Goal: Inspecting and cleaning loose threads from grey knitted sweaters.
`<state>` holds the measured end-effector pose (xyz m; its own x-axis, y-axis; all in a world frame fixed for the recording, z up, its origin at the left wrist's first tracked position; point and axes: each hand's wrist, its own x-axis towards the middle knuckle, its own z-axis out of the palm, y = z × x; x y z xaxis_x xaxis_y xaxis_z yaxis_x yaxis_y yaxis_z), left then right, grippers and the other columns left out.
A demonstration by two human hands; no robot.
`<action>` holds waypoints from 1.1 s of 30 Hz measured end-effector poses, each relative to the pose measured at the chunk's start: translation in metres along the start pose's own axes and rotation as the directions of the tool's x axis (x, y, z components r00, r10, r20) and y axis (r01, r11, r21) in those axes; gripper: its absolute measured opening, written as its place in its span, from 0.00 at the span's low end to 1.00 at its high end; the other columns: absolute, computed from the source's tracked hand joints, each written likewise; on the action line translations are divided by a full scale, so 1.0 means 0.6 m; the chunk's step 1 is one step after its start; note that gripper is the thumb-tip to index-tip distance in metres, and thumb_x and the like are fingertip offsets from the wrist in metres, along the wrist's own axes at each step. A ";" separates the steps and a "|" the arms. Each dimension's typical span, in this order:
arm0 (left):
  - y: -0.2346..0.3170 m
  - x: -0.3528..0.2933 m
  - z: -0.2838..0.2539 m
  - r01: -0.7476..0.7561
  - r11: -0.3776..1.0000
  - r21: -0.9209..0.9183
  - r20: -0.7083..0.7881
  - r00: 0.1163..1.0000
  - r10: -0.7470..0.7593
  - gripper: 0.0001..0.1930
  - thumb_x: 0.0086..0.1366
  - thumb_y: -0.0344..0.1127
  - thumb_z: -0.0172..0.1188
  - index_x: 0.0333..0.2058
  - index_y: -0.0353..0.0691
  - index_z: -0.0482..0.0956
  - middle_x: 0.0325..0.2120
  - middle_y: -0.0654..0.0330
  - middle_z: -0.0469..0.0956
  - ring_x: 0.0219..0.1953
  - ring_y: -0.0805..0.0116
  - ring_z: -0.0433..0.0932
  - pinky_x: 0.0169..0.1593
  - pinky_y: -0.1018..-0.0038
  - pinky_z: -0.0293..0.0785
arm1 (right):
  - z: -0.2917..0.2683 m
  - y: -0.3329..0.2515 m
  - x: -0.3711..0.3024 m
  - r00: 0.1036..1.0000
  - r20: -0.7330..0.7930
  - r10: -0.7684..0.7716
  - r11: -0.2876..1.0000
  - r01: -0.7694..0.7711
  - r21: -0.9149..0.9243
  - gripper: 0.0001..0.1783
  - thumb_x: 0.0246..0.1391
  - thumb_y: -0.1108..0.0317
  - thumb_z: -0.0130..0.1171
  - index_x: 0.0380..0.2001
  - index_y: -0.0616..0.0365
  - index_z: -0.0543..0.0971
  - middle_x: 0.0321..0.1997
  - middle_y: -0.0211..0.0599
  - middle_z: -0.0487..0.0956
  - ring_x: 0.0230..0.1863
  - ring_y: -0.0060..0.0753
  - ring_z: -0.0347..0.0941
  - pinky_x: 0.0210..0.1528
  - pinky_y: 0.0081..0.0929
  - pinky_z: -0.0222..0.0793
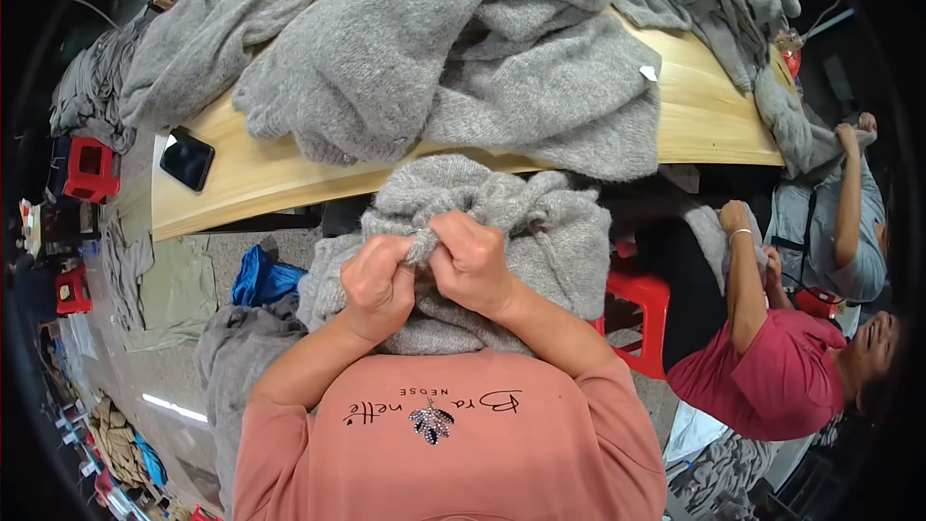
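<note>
A grey knitted sweater lies bunched up in my lap, against the near edge of the table. My left hand is closed on a pinched fold of it. Close beside it, my right hand grips the same fold, so a short ridge of knit shows between the two fists. The fingertips are curled inward and mostly hidden. The sweater's overall shape cannot be made out in its folds.
Grey knitwear is heaped on the wooden table. A black phone lies at its left corner. Right of me, a person in a red shirt handles grey knit near a red stool; another person works beyond. Blue plastic lies left.
</note>
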<state>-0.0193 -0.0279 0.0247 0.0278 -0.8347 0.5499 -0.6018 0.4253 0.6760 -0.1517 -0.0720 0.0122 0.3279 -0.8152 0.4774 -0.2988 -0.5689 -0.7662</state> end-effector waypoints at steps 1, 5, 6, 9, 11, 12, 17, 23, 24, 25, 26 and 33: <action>-0.002 0.003 0.001 0.013 1.000 -0.021 0.021 1.000 -0.013 0.12 0.42 0.15 0.51 0.27 0.34 0.73 0.21 0.54 0.73 0.22 0.61 0.73 0.25 0.74 0.69 | -0.001 0.001 -0.001 1.000 0.001 -0.020 1.000 0.020 0.007 0.11 0.31 0.83 0.48 0.25 0.63 0.72 0.19 0.43 0.69 0.18 0.42 0.67 0.18 0.29 0.62; -0.018 0.011 -0.009 -0.076 0.996 0.040 0.162 0.984 0.069 0.12 0.43 0.19 0.54 0.31 0.35 0.73 0.23 0.54 0.73 0.22 0.59 0.73 0.24 0.71 0.69 | -0.018 0.008 -0.018 0.996 -0.069 -0.064 0.997 0.066 0.035 0.11 0.32 0.84 0.48 0.26 0.65 0.72 0.20 0.43 0.69 0.17 0.40 0.66 0.19 0.26 0.62; -0.022 0.012 -0.012 -0.099 0.994 0.035 0.150 0.984 0.093 0.12 0.43 0.19 0.54 0.31 0.35 0.73 0.23 0.54 0.73 0.22 0.59 0.73 0.24 0.71 0.69 | -0.023 0.014 -0.021 0.995 -0.081 -0.053 0.999 0.053 -0.004 0.11 0.34 0.83 0.49 0.26 0.65 0.72 0.19 0.42 0.70 0.17 0.38 0.66 0.20 0.25 0.62; -0.035 0.015 -0.034 0.092 0.992 0.088 0.339 0.933 -0.117 0.09 0.45 0.21 0.55 0.29 0.36 0.74 0.23 0.55 0.74 0.22 0.59 0.73 0.23 0.72 0.68 | -0.042 0.033 -0.026 0.980 -0.169 0.108 0.994 -0.102 0.040 0.08 0.39 0.82 0.49 0.28 0.65 0.72 0.20 0.41 0.71 0.18 0.31 0.67 0.22 0.23 0.63; -0.041 0.019 -0.055 0.263 0.965 0.007 0.413 0.878 -0.242 0.05 0.46 0.23 0.57 0.25 0.35 0.75 0.21 0.55 0.73 0.21 0.60 0.73 0.23 0.73 0.67 | -0.061 0.039 -0.023 0.914 -0.166 0.371 0.926 -0.350 0.141 0.10 0.38 0.82 0.50 0.30 0.64 0.72 0.22 0.44 0.72 0.19 0.36 0.69 0.23 0.26 0.66; -0.040 0.020 -0.063 0.424 0.905 -0.019 0.417 0.826 -0.378 0.02 0.47 0.24 0.57 0.22 0.33 0.76 0.18 0.57 0.73 0.19 0.67 0.71 0.23 0.76 0.65 | -0.062 0.042 -0.015 0.947 -0.143 0.287 0.958 -0.284 0.042 0.09 0.41 0.82 0.49 0.30 0.65 0.72 0.24 0.41 0.73 0.23 0.34 0.71 0.26 0.25 0.65; -0.020 0.023 -0.057 0.621 0.729 -0.287 0.387 0.772 -0.505 0.03 0.46 0.22 0.55 0.23 0.32 0.76 0.17 0.63 0.72 0.20 0.78 0.67 0.22 0.80 0.61 | -0.083 0.006 0.017 0.999 0.040 0.002 0.943 0.012 -0.332 0.11 0.37 0.81 0.51 0.30 0.64 0.73 0.29 0.42 0.73 0.29 0.40 0.70 0.32 0.28 0.65; 0.008 0.020 -0.036 0.447 0.877 -0.177 0.327 0.867 -0.376 0.04 0.41 0.22 0.53 0.20 0.32 0.73 0.15 0.62 0.71 0.17 0.78 0.66 0.21 0.81 0.61 | -0.052 -0.032 0.025 0.958 0.224 -0.179 0.982 0.187 -0.017 0.12 0.30 0.81 0.53 0.26 0.64 0.72 0.25 0.40 0.71 0.25 0.41 0.67 0.29 0.31 0.61; 0.010 0.020 -0.036 0.452 0.868 -0.206 0.316 0.870 -0.379 0.04 0.40 0.21 0.53 0.19 0.33 0.72 0.14 0.62 0.70 0.17 0.78 0.66 0.20 0.81 0.60 | -0.044 -0.031 0.024 0.965 0.214 -0.154 0.986 0.135 0.101 0.12 0.29 0.81 0.54 0.25 0.64 0.72 0.22 0.39 0.70 0.23 0.40 0.66 0.26 0.31 0.59; 0.011 0.020 -0.036 0.448 0.866 -0.222 0.333 0.869 -0.365 0.04 0.40 0.21 0.53 0.19 0.33 0.72 0.14 0.62 0.70 0.17 0.78 0.66 0.20 0.81 0.60 | -0.035 -0.029 0.021 0.945 0.283 -0.166 0.985 0.146 0.090 0.12 0.29 0.81 0.54 0.25 0.64 0.72 0.22 0.39 0.70 0.23 0.40 0.66 0.26 0.31 0.59; 0.012 0.021 -0.037 0.470 0.846 -0.252 0.395 0.848 -0.353 0.03 0.41 0.22 0.53 0.20 0.33 0.73 0.13 0.63 0.71 0.16 0.79 0.65 0.20 0.81 0.60 | -0.028 -0.028 0.018 0.957 0.181 -0.228 0.970 0.207 0.128 0.11 0.30 0.81 0.54 0.24 0.64 0.72 0.21 0.39 0.69 0.21 0.39 0.64 0.25 0.31 0.57; 0.010 0.025 -0.040 0.753 0.559 -0.348 0.468 0.656 -0.593 0.02 0.49 0.23 0.56 0.20 0.32 0.75 0.14 0.70 0.72 0.17 0.85 0.64 0.19 0.85 0.59 | -0.020 -0.007 0.004 0.989 0.138 -0.056 0.985 0.032 0.169 0.08 0.35 0.82 0.53 0.24 0.62 0.73 0.19 0.38 0.68 0.21 0.39 0.64 0.26 0.29 0.60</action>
<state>-0.0038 -0.0293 0.0487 0.0013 -0.9630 -0.2695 -0.0376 -0.2693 0.9623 -0.1603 -0.0728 0.0217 0.4647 -0.7595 0.4551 -0.1329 -0.5680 -0.8122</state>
